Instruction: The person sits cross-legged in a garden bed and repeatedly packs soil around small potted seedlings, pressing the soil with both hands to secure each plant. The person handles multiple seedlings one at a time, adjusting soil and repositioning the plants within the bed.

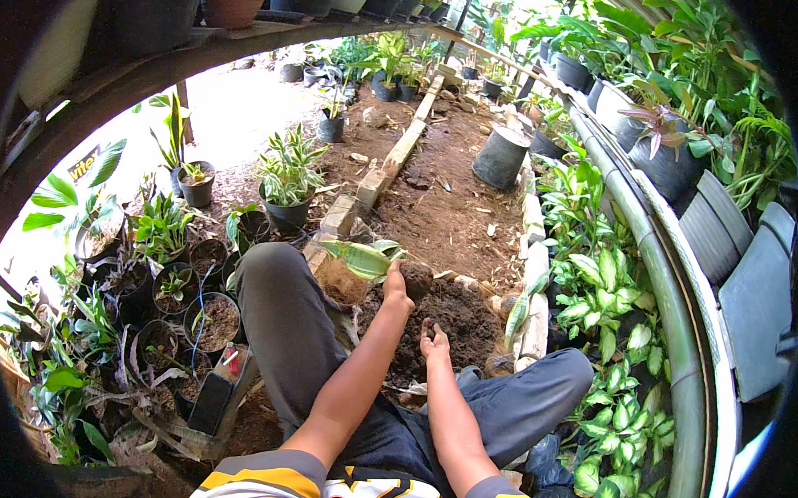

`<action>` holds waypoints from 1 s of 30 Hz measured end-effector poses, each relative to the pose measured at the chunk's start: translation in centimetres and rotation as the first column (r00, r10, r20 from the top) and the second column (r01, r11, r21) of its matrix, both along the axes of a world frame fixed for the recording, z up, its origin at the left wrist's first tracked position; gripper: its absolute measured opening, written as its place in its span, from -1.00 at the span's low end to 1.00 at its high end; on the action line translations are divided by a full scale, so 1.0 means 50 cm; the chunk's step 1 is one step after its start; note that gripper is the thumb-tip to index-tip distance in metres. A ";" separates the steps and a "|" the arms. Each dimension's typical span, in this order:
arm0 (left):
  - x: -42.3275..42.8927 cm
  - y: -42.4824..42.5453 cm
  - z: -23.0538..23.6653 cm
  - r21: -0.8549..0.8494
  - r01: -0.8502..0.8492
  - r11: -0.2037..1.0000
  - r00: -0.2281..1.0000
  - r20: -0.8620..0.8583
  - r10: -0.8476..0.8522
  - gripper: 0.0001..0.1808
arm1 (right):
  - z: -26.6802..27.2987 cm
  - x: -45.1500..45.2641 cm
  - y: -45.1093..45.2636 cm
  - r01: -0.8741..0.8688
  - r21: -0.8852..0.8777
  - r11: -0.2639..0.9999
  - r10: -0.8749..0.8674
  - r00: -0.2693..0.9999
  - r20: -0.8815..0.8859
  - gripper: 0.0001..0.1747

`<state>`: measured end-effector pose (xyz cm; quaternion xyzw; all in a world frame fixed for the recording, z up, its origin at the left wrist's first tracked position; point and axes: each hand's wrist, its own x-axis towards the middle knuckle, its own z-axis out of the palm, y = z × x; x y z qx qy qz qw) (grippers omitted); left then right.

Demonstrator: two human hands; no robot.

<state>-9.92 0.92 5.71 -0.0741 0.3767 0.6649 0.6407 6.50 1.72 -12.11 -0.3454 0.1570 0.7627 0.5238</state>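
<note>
My left hand (397, 287) is closed around a plant with a dark root ball of soil (416, 280); its broad, yellow-edged green leaves (362, 258) point to the left. Lower and to the right, my right hand (434, 339) is held over a heap of dark loose soil (462, 322), its fingers slightly curled and apart, with no object visible in it. A tan fibrous clump (339, 281) lies left of the heap. Another variegated leaf (518, 317) leans at the heap's right side, near the stone edging.
Potted plants (288, 191) and soil-filled pots (212, 321) crowd the left. A phone (210, 403) and a red lighter (232, 362) rest on a block. An upturned black pot (501, 157) stands ahead. Bamboo rail (661, 287) and leafy plants (605, 278) line the right; a shelf hangs overhead.
</note>
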 end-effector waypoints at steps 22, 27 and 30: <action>0.024 -0.003 0.018 0.254 0.178 0.951 0.978 0.059 -0.199 -0.59 | 0.279 0.063 0.083 -0.272 0.333 0.903 0.120 0.903 0.412 -0.74; 0.041 -0.002 0.022 0.327 0.214 0.920 0.973 0.016 -0.232 -0.64 | 0.377 0.088 0.107 -0.306 0.368 0.878 0.128 0.891 0.436 -0.78; 0.044 -0.027 0.052 0.427 0.236 0.873 0.963 0.019 -0.270 -0.61 | 0.403 0.085 0.106 -0.290 0.314 0.904 0.125 0.882 0.455 -0.81</action>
